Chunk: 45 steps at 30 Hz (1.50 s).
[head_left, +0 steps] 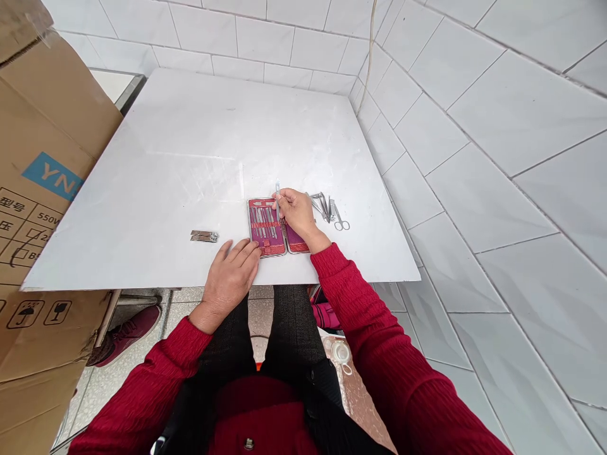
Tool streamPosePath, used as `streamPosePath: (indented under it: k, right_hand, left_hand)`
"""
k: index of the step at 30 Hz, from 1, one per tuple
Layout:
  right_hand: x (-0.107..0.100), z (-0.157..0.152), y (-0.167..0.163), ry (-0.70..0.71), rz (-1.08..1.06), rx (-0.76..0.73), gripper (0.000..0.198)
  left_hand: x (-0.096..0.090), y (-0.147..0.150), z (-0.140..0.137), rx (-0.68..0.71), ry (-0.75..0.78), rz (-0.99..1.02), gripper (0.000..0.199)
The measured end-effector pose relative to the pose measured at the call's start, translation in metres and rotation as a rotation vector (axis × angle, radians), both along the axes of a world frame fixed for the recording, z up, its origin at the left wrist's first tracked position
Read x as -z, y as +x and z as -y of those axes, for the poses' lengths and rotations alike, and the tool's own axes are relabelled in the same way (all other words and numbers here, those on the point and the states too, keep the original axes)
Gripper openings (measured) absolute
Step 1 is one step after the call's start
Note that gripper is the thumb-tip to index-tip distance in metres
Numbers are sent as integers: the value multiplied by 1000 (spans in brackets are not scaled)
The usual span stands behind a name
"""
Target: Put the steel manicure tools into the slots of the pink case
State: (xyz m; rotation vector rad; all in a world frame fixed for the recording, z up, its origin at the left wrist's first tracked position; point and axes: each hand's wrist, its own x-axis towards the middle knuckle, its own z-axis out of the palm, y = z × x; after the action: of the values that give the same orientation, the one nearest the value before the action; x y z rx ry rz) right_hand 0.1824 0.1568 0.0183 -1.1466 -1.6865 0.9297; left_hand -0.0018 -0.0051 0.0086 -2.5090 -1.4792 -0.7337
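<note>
A red manicure case [267,245] lies unfolded near the table's front edge, with several slim metal tools tucked under straps in its left half. My left hand [232,272] rests at the lower left corner of the case, fingers stretched out and touching its edge. Over the middle of the case, my right hand [294,208] pinches a slim metal manicure tool [277,189] upright; its exact kind is unclear. The right half of the case is partly hidden by this hand. Nail clippers [203,236] lie to the left, apart from my left hand.
Small scissors [341,221] lie right of the case, beside several other metal tools [323,206] that partly overlap. White tiled walls border the white table [199,126] behind and on the right. A large cardboard box [42,189] stands along the left side.
</note>
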Motion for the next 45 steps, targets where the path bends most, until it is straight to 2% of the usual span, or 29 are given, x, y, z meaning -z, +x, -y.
streamPosePath:
  k: [45]
  right_hand:
    - [2, 0, 0, 22, -17, -4, 42]
  left_hand:
    - [1, 1, 0, 0, 66, -15, 28]
